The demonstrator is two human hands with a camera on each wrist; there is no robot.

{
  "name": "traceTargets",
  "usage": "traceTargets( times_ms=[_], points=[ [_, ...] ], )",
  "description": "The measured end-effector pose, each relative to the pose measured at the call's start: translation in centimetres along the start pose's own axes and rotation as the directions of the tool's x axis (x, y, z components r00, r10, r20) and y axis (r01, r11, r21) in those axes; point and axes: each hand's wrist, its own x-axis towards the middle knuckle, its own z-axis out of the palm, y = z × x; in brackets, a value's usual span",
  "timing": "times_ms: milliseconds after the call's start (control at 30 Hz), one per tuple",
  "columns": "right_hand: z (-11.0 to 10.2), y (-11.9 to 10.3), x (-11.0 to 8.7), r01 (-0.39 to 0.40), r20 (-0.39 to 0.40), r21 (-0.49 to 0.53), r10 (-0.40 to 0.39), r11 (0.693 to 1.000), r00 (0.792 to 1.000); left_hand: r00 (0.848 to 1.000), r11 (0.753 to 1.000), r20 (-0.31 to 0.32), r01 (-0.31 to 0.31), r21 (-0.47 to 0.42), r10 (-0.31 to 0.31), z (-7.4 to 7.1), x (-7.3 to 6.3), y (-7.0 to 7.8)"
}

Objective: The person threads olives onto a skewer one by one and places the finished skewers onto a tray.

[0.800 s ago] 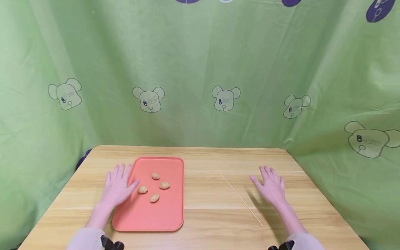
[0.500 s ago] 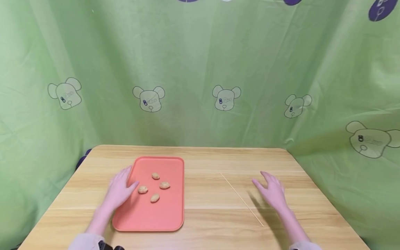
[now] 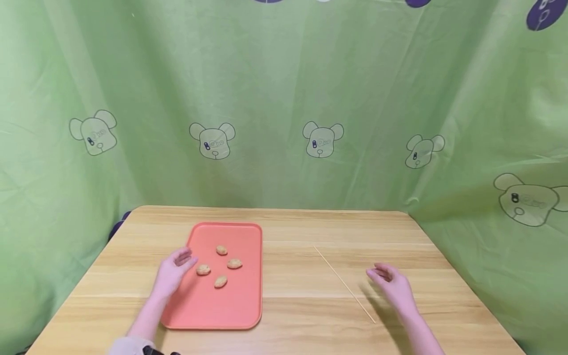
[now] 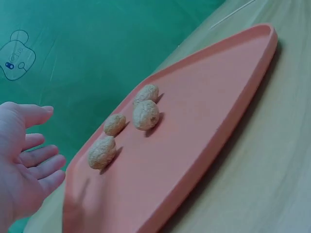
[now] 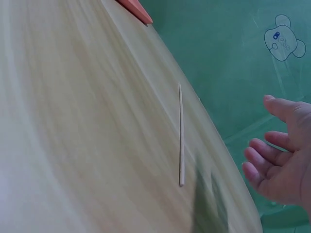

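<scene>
Over the left edge of the pink tray (image 3: 217,310) hovers my left hand (image 3: 170,274), fingers loosely curled and holding nothing. Several tan, wrinkled, walnut-like nuts (image 3: 221,281) lie on the tray's upper half; the left wrist view shows their rough shells (image 4: 146,115) close by, to the right of the fingers. A thin wooden skewer (image 3: 344,284) lies slantwise on the table, pointed at its far end in the right wrist view. To its right my right hand (image 3: 395,287) is raised above the wood, relaxed, with nothing in its bent fingers (image 5: 267,155).
The light wood table (image 3: 301,315) bears the tray on its left half and the skewer right of centre. A green curtain (image 3: 266,187) printed with bear heads encloses the back and both sides.
Both hands have gone from spread, straight fingers to loosely curled ones. The right hand has drawn back slightly toward the body and to the right. Tray, nuts and skewer stay put.
</scene>
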Motion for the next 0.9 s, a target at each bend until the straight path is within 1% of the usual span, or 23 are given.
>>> traceTargets(
  times_ms=[100,200,333,433,667,733,900],
  points=[
    [0.0,0.3,-0.4,-0.033,0.043,0.018,0.032,0.999,0.999,0.999,0.999,0.022,0.032,-0.030,-0.032,0.3,-0.1,-0.5],
    [0.2,0.5,-0.9,-0.063,0.086,0.038,0.060,0.997,0.995,0.997,0.998,0.054,0.056,-0.033,-0.054,0.5,-0.1,-1.0],
    [0.7,0.7,-1.5,-0.077,0.122,0.053,0.070,0.996,0.990,0.994,0.997,0.085,0.077,-0.014,-0.075,0.6,-0.2,-1.4],
    [1.2,1.0,-1.8,-0.065,0.145,0.026,0.060,0.998,0.988,0.993,0.997,0.089,0.080,-0.009,-0.079,0.8,-0.2,-1.6],
    [2.1,1.6,-2.0,-0.005,0.126,-0.119,0.020,0.993,0.992,0.992,0.996,0.095,0.083,-0.026,-0.080,1.1,0.0,-2.3],
    [2.3,1.7,-2.0,0.006,0.119,-0.145,0.011,0.989,0.993,0.993,0.997,0.093,0.075,-0.010,-0.073,1.2,0.1,-2.5],
    [2.7,1.9,-2.0,0.020,0.104,-0.182,-0.001,0.983,0.995,0.996,0.997,0.083,0.025,0.075,-0.031,1.6,0.2,-2.3]
  ],
)
